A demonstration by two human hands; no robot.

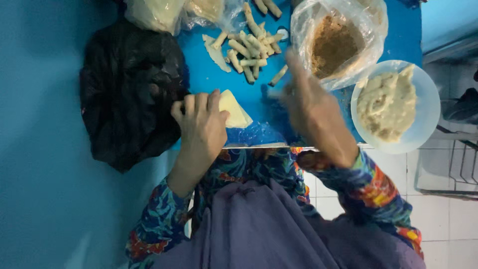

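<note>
Pale wrapper point(234, 110) beside left grip point(201, 122) (probably touching)

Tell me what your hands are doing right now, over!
Left hand pressing pale wrapper sheet flat on blue table. Right hand blurred, beside bag of brown filling, holding nothing visible. Rolled sticks piled ahead, clear of both hands.

Home kitchen corner: rolled pastries point(249, 50), bowl of filling point(388, 104), white tiled floor point(433, 219).
</note>
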